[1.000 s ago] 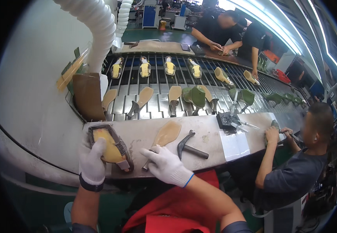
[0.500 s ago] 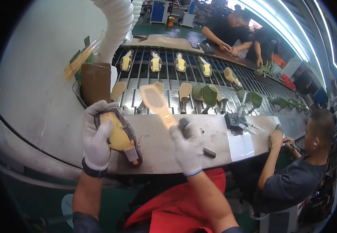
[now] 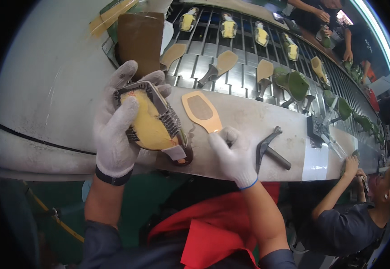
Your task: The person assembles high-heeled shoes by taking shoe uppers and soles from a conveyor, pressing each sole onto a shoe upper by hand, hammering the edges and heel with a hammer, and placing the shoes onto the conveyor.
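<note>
Held the shoe (image 3: 148, 122) in the left hand (image 3: 114, 134); gripped the sole (image 3: 201, 106) by its narrow end in the right hand (image 3: 236, 157), with the hammer (image 3: 279, 159) right of both hands. Apparently handled both parts separately; seemingly called next for steady grips.

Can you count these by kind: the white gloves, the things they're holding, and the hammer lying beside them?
White gloves: 2
Yellow-bottomed shoe: 1
Tan sole: 1
Hammer: 1
Total: 5
</note>
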`<state>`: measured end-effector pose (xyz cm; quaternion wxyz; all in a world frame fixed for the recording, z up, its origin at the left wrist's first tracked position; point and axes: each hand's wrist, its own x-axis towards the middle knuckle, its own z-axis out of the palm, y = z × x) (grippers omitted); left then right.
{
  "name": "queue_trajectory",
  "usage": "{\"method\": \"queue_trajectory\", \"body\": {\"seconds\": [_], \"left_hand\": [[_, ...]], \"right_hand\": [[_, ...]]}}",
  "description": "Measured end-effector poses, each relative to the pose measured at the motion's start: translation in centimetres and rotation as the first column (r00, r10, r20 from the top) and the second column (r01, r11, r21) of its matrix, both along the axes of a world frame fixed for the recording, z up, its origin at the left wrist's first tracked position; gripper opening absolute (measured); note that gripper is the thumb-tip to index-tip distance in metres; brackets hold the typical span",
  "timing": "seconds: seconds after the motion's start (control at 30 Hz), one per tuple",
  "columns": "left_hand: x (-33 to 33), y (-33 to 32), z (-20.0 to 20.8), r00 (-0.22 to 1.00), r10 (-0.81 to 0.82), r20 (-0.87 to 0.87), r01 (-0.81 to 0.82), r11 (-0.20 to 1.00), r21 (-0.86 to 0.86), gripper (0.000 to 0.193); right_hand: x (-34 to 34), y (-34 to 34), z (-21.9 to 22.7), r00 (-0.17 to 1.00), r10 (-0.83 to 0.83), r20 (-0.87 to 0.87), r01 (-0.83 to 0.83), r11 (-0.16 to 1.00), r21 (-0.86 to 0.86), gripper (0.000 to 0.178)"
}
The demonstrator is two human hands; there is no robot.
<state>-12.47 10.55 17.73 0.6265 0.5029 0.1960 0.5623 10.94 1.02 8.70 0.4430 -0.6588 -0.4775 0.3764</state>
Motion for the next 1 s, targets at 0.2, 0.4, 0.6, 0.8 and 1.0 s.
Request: {"method": "queue_trajectory", "body": {"seconds": [0.2, 0.4, 0.6, 0.8, 1.0], "left_hand": [[0.1, 0.4, -0.6, 0.999, -0.020, 0.040, 0.024, 0.995, -0.099, 0.056], [-0.1, 0.2, -0.2, 0.997, -0.055, 0.048, 0.060, 0.993, -0.098, 0.053], [-0.2, 0.5, -0.1, 0.996, -0.074, 0.043, 0.077, 0.995, -0.063, 0.048], [4.7, -0.3, 0.1, 0.944, -0.305, 0.127, 0.309, 0.951, -0.017, 0.046], [6.5, -2.5, 0.2, 0.914, -0.382, -0.137, 0.391, 0.920, 0.040, 0.044]], "right_hand": [[-0.2, -1.2, -1.4, 0.989, -0.088, -0.120, 0.103, 0.987, 0.122, 0.017], [3.6, -6.5, -2.6, 0.922, -0.290, 0.255, 0.186, 0.912, 0.365, 0.010], [1.5, -18.9, -1.7, 0.629, -0.241, -0.739, 0.471, 0.874, 0.116, 0.035], [0.3, -18.4, -3.9, 0.509, -0.356, -0.784, 0.206, 0.935, -0.290, 0.046], [-1.2, -16.2, 2.7, 0.670, -0.136, -0.730, 0.258, 0.965, 0.057, 0.040]]}}
